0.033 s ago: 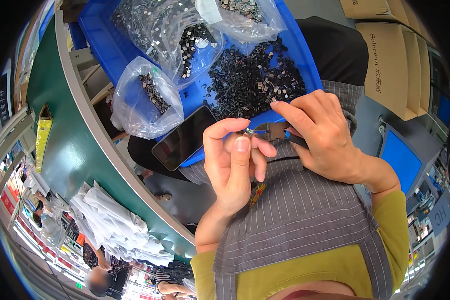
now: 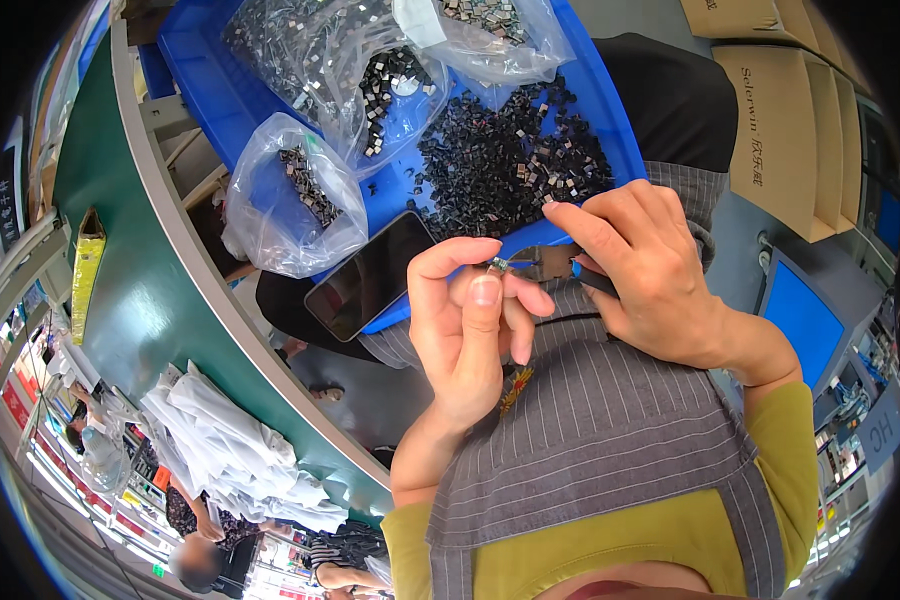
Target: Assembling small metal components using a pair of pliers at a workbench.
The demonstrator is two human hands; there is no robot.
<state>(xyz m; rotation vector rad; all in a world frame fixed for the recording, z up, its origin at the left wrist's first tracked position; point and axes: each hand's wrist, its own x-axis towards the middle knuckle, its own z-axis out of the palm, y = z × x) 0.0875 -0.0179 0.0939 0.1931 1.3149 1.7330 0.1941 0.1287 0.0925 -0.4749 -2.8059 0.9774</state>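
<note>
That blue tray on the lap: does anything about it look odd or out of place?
Yes. A dark phone lies at the blue tray's near corner, part of it hanging over the rim, so it might slip off. Small dark parts lie loose in the tray, outside the clear bags. Both hands work just below it.

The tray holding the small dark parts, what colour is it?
Blue tray, seen in the head view.

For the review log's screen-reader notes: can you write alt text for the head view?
The left hand pinches a tiny metal part against a small dark tool gripped by the right hand, above a grey striped apron. Behind them, a blue tray holds loose small dark parts, clear bags of parts and a black phone.
</note>
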